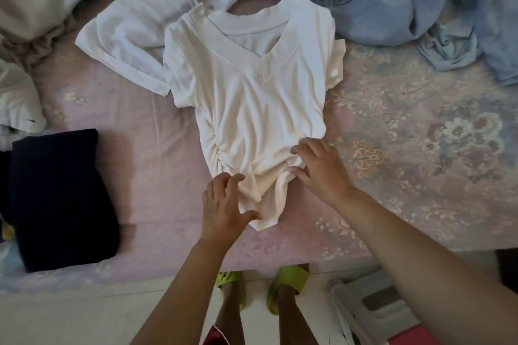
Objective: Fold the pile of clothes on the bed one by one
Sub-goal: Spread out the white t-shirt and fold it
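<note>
**Bed with a white top laid out, seen from above**

A pink floral bedsheet (406,148) covers the bed. A white V-neck top (252,98) lies front-up at its centre, sleeves tucked in, neckline toward the far side and hem at the near edge. The left hand (224,204) rests on the hem's left corner, fingers curled into the fabric and thumb spread; the right hand (319,168) presses the gathered right side with bent fingers, though whether that grip actually pinches cloth is unclear. Unfolded garments lie beyond: a white T-shirt (134,33) and crumpled light-blue clothing (420,5). A folded dark garment (61,196) sits at the left near edge. On the pale floor (84,316) below stand feet in lime-green slippers (288,286), beside a white plastic stool (372,308).
</note>
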Motion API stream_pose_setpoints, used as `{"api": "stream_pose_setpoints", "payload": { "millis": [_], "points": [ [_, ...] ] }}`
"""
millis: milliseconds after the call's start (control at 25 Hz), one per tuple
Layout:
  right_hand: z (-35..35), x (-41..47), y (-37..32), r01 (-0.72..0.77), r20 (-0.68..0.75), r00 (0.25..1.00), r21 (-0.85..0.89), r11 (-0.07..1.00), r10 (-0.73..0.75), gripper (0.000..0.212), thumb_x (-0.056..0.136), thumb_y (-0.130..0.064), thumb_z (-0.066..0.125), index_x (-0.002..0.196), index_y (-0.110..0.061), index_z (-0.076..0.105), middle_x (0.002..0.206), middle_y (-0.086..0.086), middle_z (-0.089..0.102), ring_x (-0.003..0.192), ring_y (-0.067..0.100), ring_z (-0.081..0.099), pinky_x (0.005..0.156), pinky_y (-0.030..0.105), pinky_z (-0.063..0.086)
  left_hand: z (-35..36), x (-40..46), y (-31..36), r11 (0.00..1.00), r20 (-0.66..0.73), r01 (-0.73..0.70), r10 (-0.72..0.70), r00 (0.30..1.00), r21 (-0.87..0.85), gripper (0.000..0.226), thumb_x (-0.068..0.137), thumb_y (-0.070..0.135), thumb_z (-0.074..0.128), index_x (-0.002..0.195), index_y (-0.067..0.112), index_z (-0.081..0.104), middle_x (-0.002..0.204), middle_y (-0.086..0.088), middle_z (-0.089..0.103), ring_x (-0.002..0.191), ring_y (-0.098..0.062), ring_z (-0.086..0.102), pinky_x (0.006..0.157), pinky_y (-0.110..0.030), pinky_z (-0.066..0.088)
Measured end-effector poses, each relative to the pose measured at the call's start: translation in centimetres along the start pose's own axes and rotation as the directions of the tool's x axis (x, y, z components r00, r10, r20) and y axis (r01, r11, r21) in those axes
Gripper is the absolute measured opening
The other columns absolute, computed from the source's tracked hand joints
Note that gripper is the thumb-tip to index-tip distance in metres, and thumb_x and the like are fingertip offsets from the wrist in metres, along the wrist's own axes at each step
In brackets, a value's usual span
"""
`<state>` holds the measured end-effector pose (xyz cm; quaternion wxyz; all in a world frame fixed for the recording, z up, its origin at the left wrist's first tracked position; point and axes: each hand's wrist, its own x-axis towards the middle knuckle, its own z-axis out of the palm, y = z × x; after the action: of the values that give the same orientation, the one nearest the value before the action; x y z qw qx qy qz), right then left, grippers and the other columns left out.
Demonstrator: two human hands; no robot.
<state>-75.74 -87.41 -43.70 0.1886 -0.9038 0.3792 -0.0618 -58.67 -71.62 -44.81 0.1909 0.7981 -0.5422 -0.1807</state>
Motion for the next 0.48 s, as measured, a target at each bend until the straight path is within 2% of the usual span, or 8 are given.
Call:
{"api": "stream_pose_setpoints", "payload": {
  "millis": [120, 160, 200, 280, 360, 400, 440, 480],
  "points": [
    [1.3, 1.6, -1.0, 0.129, 0.095, 0.988, -0.071, 0.989, -0.122, 0.047, 0.051, -0.024, 0.089, 0.091, -0.01, 0.07, 0.104, 0.012, 0.063, 0.097, 0.03, 0.053, 0.073, 0.043, 0.051, 0.5, 1.3, 0.3, 1.0, -0.075, -0.007, 0.009, 0.997, 0.024, 0.036, 0.068, 0.022, 0.073, 0.096, 0.007, 0.058, 0.093, -0.015, 0.056, 0.082, -0.034, 0.056, 0.069, -0.04, 0.049],
    [1.6, 2.3, -1.1, 0.136, 0.097, 0.987, -0.096, 0.986, -0.126, 0.039, 0.05, -0.019, 0.089, 0.082, -0.01, 0.071, 0.099, 0.013, 0.064, 0.094, 0.032, 0.056, 0.071, 0.043, 0.052, 0.1, 2.4, 0.8, 0.994, -0.104, 0.075, -0.083, 0.991, -0.083, 0.018, 0.079, 0.021, 0.064, 0.085, 0.005, 0.058, 0.086, -0.011, 0.054, 0.077, -0.03, 0.055, 0.066, -0.036, 0.046],
    [1.7, 3.1, -1.1, 0.103, 0.073, 0.993, -0.109, 0.989, -0.096, 0.027, 0.054, -0.014, 0.086, 0.075, -0.008, 0.069, 0.093, 0.012, 0.064, 0.089, 0.034, 0.059, 0.07, 0.042, 0.052, -0.7, 3.8, 1.3, 0.947, -0.068, 0.231, -0.252, 0.965, -0.221, 0.021, 0.087, 0.021, 0.058, 0.074, 0.006, 0.053, 0.077, -0.006, 0.051, 0.07, -0.023, 0.052, 0.063, -0.032, 0.042],
    [0.9, 4.2, -1.0, -0.148, -0.02, 0.989, 0.058, 0.987, 0.149, 0.007, 0.077, -0.011, 0.07, 0.079, -0.005, 0.067, 0.089, 0.011, 0.062, 0.09, 0.034, 0.057, 0.074, 0.039, 0.047, -2.1, 6.6, 1.2, 0.745, 0.007, 0.524, -0.573, 0.82, -0.413, 0.036, 0.095, 0.027, 0.053, 0.065, 0.011, 0.042, 0.064, 0.001, 0.043, 0.057, -0.012, 0.041, 0.055, -0.024, 0.034],
    [0.1, 4.9, -0.5, -0.521, 0.021, 0.822, 0.432, 0.736, 0.57, 0.009, 0.09, -0.015, 0.059, 0.09, -0.008, 0.064, 0.088, 0.006, 0.062, 0.091, 0.029, 0.059, 0.075, 0.033, 0.043, -3.1, 8.2, 0.5, 0.604, 0.014, 0.638, -0.721, 0.693, -0.477, 0.029, 0.096, 0.029, 0.052, 0.074, 0.01, 0.05, 0.068, 0.002, 0.047, 0.062, -0.011, 0.044, 0.06, -0.023, 0.035],
    [-0.4, 5.0, -0.3, -0.601, 0.06, 0.708, 0.574, 0.556, 0.704, 0.01, 0.091, -0.016, 0.058, 0.096, -0.009, 0.062, 0.088, 0.004, 0.061, 0.091, 0.027, 0.06, 0.075, 0.031, 0.044, -3.5, 8.4, 0.4, 0.569, 0.008, 0.653, -0.751, 0.661, -0.5, 0.023, 0.096, 0.029, 0.052, 0.088, 0.008, 0.055, 0.077, 0.001, 0.052, 0.069, -0.012, 0.048, 0.066, -0.023, 0.036],
    [-0.8, 4.8, -0.4, -0.612, 0.031, 0.628, 0.637, 0.469, 0.778, 0.013, 0.09, -0.018, 0.06, 0.101, -0.011, 0.06, 0.089, 0.003, 0.061, 0.092, 0.026, 0.06, 0.078, 0.032, 0.047, -3.5, 8.2, 0.6, 0.556, -0.005, 0.647, -0.76, 0.649, -0.522, 0.024, 0.096, 0.03, 0.053, 0.101, 0.007, 0.055, 0.087, -0.001, 0.055, 0.077, -0.013, 0.051, 0.07, -0.023, 0.037],
    [-1.1, 4.3, -0.7, -0.612, -0.037, 0.599, 0.624, 0.486, 0.8, 0.018, 0.089, -0.019, 0.062, 0.104, -0.012, 0.057, 0.089, 0.002, 0.059, 0.093, 0.027, 0.059, 0.081, 0.036, 0.048, -3.2, 7.6, 0.8, 0.567, -0.022, 0.625, -0.75, 0.661, -0.537, 0.027, 0.095, 0.032, 0.054, 0.106, 0.007, 0.053, 0.092, -0.003, 0.055, 0.081, -0.014, 0.053, 0.071, -0.023, 0.037]
  ]
}}
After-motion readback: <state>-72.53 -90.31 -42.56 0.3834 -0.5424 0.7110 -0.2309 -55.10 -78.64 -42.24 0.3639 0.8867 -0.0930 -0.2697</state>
